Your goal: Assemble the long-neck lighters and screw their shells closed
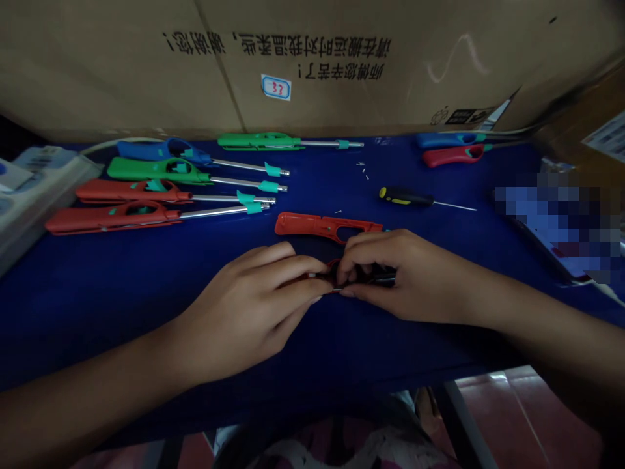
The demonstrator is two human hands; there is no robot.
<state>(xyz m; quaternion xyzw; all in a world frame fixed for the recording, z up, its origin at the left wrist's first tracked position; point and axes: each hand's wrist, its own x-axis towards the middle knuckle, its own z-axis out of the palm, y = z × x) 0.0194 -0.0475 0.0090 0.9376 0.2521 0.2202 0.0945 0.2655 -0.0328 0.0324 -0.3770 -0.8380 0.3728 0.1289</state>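
Observation:
My left hand [263,299] pinches the left part of a red utility lighter body [334,290], which is mostly hidden behind the fingers. At the same piece, my right hand [405,273] has thumb and fingertips pressed together on its right part, with a dark tube [384,278] showing under the palm. Just beyond the hands lies a loose red lighter shell half [303,225], hollow side up. A screwdriver [405,197] with a black and yellow handle rests farther back on the right. Small screws [364,170] are scattered left of it.
On the left lie red lighters [112,217], a green lighter [161,170] and a blue lighter [161,151]. Another green lighter [258,141] is at the back; blue and red lighters [452,155] sit back right. A cardboard box [312,104] walls the far edge. A phone-like device [551,234] lies right.

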